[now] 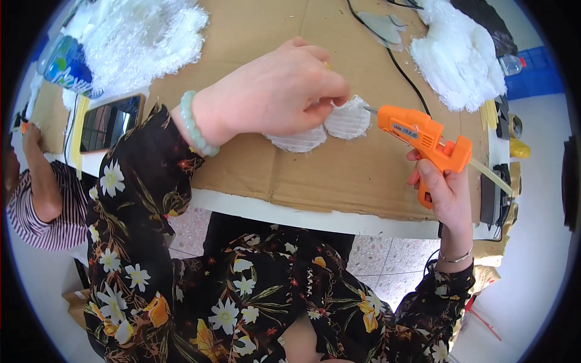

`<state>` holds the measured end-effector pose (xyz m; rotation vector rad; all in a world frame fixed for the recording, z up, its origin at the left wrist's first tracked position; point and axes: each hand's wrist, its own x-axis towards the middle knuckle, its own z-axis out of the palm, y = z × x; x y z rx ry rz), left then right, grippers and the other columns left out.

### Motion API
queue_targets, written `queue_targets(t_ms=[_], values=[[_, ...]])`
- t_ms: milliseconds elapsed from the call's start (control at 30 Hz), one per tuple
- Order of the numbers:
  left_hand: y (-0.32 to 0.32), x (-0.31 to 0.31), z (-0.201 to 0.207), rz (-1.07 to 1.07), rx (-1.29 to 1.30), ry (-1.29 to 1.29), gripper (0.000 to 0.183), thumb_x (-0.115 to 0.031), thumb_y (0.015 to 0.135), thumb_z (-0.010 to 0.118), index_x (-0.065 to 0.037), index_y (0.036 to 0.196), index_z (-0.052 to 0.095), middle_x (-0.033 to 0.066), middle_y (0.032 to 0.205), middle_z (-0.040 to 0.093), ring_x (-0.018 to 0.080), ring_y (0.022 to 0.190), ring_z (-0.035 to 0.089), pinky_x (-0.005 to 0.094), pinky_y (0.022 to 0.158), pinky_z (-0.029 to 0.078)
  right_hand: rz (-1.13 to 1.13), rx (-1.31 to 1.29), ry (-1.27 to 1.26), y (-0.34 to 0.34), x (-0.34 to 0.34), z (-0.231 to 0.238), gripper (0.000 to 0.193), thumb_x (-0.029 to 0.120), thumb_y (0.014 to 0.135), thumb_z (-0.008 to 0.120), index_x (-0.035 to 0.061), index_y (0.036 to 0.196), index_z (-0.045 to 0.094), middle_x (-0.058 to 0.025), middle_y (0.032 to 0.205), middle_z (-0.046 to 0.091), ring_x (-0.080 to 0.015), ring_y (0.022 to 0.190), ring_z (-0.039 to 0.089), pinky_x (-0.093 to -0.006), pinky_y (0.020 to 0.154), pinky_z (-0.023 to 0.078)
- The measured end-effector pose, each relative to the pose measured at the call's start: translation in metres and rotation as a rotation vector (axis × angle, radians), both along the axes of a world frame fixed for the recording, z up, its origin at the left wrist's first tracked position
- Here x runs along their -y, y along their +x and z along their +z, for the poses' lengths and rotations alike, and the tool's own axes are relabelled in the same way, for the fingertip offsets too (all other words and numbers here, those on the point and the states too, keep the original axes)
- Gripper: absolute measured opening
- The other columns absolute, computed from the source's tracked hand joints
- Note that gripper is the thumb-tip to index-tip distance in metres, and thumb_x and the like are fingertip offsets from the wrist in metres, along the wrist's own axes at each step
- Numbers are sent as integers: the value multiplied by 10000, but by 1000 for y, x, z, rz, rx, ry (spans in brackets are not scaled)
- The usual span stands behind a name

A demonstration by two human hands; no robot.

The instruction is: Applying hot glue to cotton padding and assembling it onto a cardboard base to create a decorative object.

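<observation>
Flowered black clothing (225, 314) on the wearer's own body fills the lower part of the view. At far left, a co-worker in a striped top (45, 209) is beside the table (266, 204). Next come a clear bottle with a blue label (72, 71), white fluffy fabric (142, 39) and a dark-screened phone (112, 124). The left hand (278, 91), a pale green bead bracelet (192, 124) at its wrist, reaches over a cardboard sheet (339, 187). Its fingers are curled, thumb and forefinger close together; the hand hides the tips, so I cannot tell whether they pinch anything. Below it lies a white ribbed pad (301, 140), partly covered, with a second round pad (351, 121) just to its right. An orange glue gun (417, 130) points its metal nozzle leftward at that second pad's edge, whether touching or only near is unclear. The right hand (445, 187) has its fingers wrapped around the gun's handle. A translucent glue stick (491, 175) protrudes from the rear. Farther back at right sits another white fluffy heap (457, 57).
</observation>
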<state>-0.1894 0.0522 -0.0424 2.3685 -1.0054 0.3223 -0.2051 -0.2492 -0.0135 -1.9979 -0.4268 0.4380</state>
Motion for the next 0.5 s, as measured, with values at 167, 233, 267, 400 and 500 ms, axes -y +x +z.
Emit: queue_targets(t_ms=[167, 233, 267, 400, 500], values=[[-13, 8, 10, -57, 257, 255, 92, -90, 685, 591, -48, 764, 574, 43, 534, 497, 238, 735, 532, 382, 803, 429, -171, -56, 165, -3, 3, 1, 328, 300, 930, 513, 9, 1076, 552, -64, 875, 606, -102, 620, 575, -231, 539, 460], [-20, 12, 11, -111, 348, 389, 127, -109, 666, 601, -46, 765, 555, 32, 513, 474, 224, 751, 537, 405, 851, 434, -270, -77, 221, -2, 1, 4, 359, 351, 942, 468, 13, 1009, 567, -58, 690, 592, -88, 532, 546, -208, 479, 430], [-22, 12, 12, -121, 352, 399, 127, -109, 666, 601, -46, 765, 555, 32, 513, 474, 224, 751, 537, 405, 851, 434, -278, -75, 233, 0, 3, 4, 359, 351, 942, 468, 13, 1009, 567, -58, 690, 592, -88, 532, 546, -208, 479, 430], [-30, 15, 16, -140, 456, 491, 145, -108, 673, 592, -35, 794, 556, 17, 545, 487, 207, 764, 538, 411, 889, 434, -280, -59, 341, 11, 2, 6, 373, 356, 947, 456, 2, 998, 563, -58, 636, 572, -88, 504, 520, -205, 459, 408], [-35, 16, 19, -152, 395, 497, 206, -104, 689, 593, -51, 888, 572, 32, 738, 539, 224, 841, 540, 433, 891, 428, -327, -51, 431, 21, -8, 8, 386, 363, 947, 458, -4, 1006, 560, -53, 644, 566, -88, 522, 519, -204, 466, 402]])
